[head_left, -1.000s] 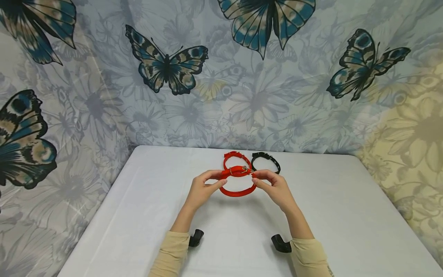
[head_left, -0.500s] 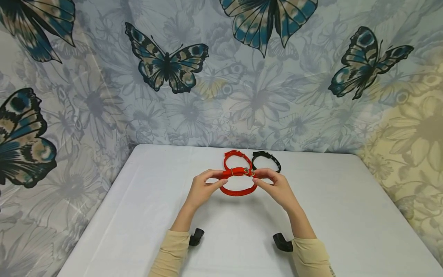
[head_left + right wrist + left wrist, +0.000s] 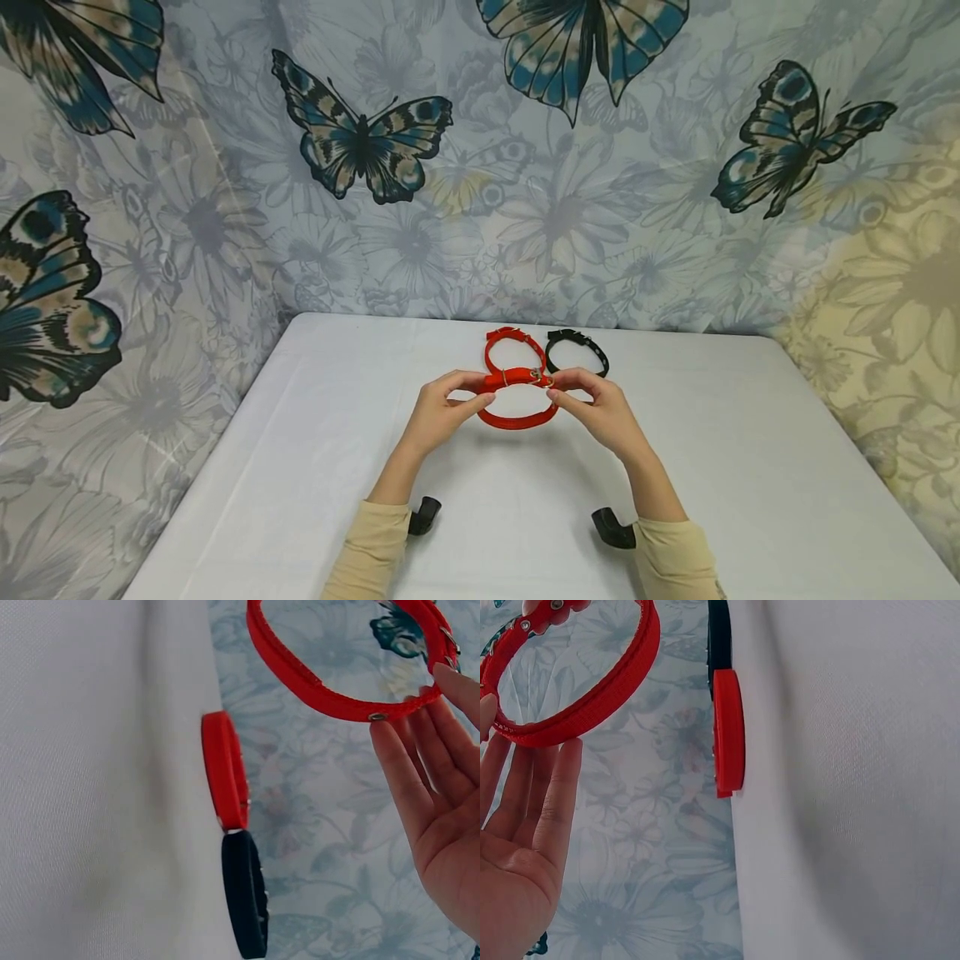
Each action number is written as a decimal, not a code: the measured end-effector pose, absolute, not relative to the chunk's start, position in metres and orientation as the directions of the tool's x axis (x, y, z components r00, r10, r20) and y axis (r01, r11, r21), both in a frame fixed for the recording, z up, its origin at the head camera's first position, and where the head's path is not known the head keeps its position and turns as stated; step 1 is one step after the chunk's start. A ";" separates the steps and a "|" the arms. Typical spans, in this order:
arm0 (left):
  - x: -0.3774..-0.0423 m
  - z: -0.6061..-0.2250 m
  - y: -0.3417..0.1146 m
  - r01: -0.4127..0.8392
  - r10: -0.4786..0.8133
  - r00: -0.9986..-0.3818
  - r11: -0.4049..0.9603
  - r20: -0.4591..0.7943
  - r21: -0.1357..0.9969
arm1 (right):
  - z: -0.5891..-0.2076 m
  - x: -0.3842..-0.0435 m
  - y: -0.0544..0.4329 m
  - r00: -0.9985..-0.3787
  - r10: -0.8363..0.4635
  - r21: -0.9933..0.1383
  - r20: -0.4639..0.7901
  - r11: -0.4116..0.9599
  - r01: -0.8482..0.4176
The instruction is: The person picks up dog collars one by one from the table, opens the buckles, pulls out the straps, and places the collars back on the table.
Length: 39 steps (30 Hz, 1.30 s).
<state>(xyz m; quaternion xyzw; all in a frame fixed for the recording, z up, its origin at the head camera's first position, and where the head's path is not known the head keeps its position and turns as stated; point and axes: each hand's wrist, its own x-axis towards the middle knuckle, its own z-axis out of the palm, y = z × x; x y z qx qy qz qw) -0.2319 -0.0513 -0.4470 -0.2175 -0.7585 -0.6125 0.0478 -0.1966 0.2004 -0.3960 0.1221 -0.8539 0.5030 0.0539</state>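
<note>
Between both hands a red buckled collar, like a pet collar, is held up above the table, its loop fastened and its metal buckle and ring on the far side. My left hand pinches its left end between thumb and fingers; my right hand pinches the right end near the buckle. In the left wrist view the red band rests across the left fingertips. The right wrist view shows a metal eyelet in the band beside the right fingers.
Behind the held collar, a second red collar and a black collar stand side by side on the white table, near its back edge. A butterfly-printed cloth hangs behind. Black curved pieces stick out by both sleeves.
The held collar and both hands stay almost in place. The collar's buckled side has tipped slightly lower.
</note>
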 end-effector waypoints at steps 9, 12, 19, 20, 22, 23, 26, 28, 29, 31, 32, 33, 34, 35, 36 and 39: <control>-0.226 -0.436 -0.050 0.399 0.269 -0.895 0.123 0.356 0.909 | -0.397 -0.196 0.198 -0.962 -0.160 -0.851 0.222 0.450 -0.271; -0.218 -0.422 -0.050 0.402 0.272 -0.894 0.134 0.356 0.906 | -0.395 -0.196 0.197 -0.962 -0.165 -0.853 0.219 0.447 -0.271; -0.207 -0.407 -0.049 0.415 0.265 -0.892 0.157 0.366 0.896 | -0.395 -0.195 0.195 -0.963 -0.174 -0.857 0.206 0.444 -0.264; -0.207 -0.407 -0.049 0.417 0.263 -0.892 0.160 0.368 0.895 | -0.395 -0.195 0.195 -0.962 -0.178 -0.856 0.207 0.442 -0.266; -0.207 -0.407 -0.048 0.420 0.260 -0.892 0.166 0.371 0.892 | -0.395 -0.195 0.195 -0.960 -0.186 -0.855 0.210 0.441 -0.273; -0.208 -0.408 -0.048 0.421 0.260 -0.891 0.166 0.373 0.892 | -0.394 -0.195 0.195 -0.959 -0.189 -0.856 0.211 0.439 -0.275; -0.209 -0.409 -0.048 0.426 0.261 -0.888 0.164 0.378 0.890 | -0.394 -0.196 0.196 -0.955 -0.199 -0.860 0.219 0.423 -0.285; -0.209 -0.409 -0.048 0.431 0.264 -0.886 0.161 0.382 0.888 | -0.395 -0.196 0.197 -0.951 -0.210 -0.863 0.229 0.407 -0.298; -0.209 -0.409 -0.048 0.434 0.266 -0.884 0.158 0.385 0.887 | -0.395 -0.196 0.198 -0.948 -0.216 -0.864 0.236 0.401 -0.306; -0.208 -0.409 -0.047 0.439 0.269 -0.881 0.157 0.390 0.884 | -0.402 -0.200 0.201 -0.943 -0.224 -0.869 0.246 0.380 -0.316; -0.208 -0.408 -0.047 0.443 0.270 -0.879 0.157 0.393 0.883 | -0.406 -0.202 0.202 -0.941 -0.227 -0.872 0.250 0.370 -0.321; -0.208 -0.408 -0.047 0.447 0.273 -0.876 0.153 0.397 0.881 | -0.410 -0.204 0.203 -0.939 -0.230 -0.873 0.258 0.362 -0.328; -0.208 -0.408 -0.046 0.451 0.275 -0.874 0.150 0.401 0.880 | -0.413 -0.206 0.204 -0.937 -0.231 -0.873 0.262 0.357 -0.332; -0.208 -0.408 -0.046 0.455 0.276 -0.872 0.146 0.405 0.879 | -0.417 -0.208 0.206 -0.937 -0.230 -0.876 0.264 0.349 -0.332; -0.208 -0.408 -0.045 0.458 0.278 -0.869 0.142 0.408 0.878 | -0.422 -0.210 0.207 -0.937 -0.228 -0.881 0.265 0.338 -0.331; -0.207 -0.409 -0.044 0.465 0.286 -0.863 0.128 0.417 0.876 | -0.424 -0.211 0.208 -0.931 -0.232 -0.879 0.282 0.328 -0.347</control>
